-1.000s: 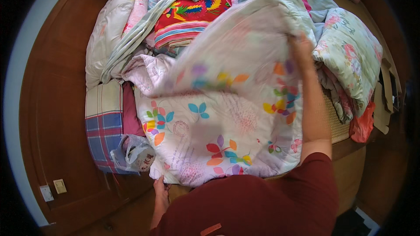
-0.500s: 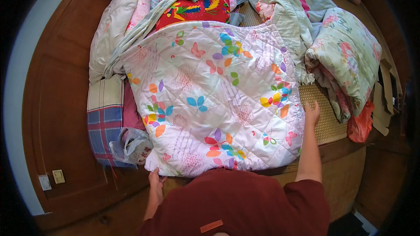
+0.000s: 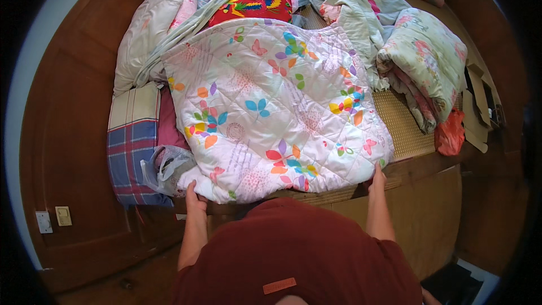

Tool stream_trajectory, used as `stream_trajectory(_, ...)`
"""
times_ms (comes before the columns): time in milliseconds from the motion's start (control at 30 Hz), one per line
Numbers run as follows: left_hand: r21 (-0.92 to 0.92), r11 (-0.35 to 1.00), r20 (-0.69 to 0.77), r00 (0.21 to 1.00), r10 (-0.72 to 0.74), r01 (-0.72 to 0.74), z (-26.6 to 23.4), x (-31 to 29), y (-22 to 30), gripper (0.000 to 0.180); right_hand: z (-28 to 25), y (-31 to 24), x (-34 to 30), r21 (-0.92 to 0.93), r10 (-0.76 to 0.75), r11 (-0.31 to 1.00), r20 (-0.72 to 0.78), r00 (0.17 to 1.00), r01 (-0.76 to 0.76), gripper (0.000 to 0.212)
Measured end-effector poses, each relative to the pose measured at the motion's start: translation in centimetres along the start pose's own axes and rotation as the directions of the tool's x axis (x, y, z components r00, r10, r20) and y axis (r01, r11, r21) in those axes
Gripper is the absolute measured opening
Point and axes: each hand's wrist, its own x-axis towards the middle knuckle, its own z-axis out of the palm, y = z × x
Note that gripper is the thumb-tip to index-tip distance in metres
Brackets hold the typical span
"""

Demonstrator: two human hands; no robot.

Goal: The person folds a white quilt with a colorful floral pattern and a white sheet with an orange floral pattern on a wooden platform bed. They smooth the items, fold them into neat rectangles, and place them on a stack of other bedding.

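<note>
A white quilted coverlet [image 3: 276,130] with coloured leaves and butterflies lies spread over the woven mat. At its near left corner, my left hand [image 3: 195,197] is closed on the edge, thumb on top. My right hand [image 3: 377,178] grips the near right corner, its fingertips hidden under the fabric. Between the hands, the near edge hangs slightly wavy along the front of the bed. A clear plastic bag [image 3: 165,170] sits against the coverlet close to my left hand.
Plaid folded cloth [image 3: 134,141] lies on the left. Rolled bedding [image 3: 149,28] and a red patterned bundle [image 3: 254,7] are behind. On the right are a folded floral quilt [image 3: 424,56], a red plastic bag [image 3: 450,134], cardboard [image 3: 478,99] and the woven mat [image 3: 402,130].
My right hand has moved from beside the coverlet's right edge down to its near right corner and taken hold. My left hand still holds the left corner. The view has shifted slightly.
</note>
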Motion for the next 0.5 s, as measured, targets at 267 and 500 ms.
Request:
stream_trajectory(267, -0.190, 0.917, 0.259, 0.883, 0.391, -0.350, 3.7, -9.9, 9.3, 0.045, 5.2, -8.1, -1.6, -0.478, -0.614, 0.732, -0.154, 0.774, 0.485, 0.049)
stream_trajectory(500, -0.322, 0.887, 0.355, 0.826, 0.438, -0.332, -1.2, -14.4, 11.9, 0.043, 1.4, -19.3, -8.9, 0.172, -0.691, 0.625, -0.333, 0.642, 0.762, 0.038)
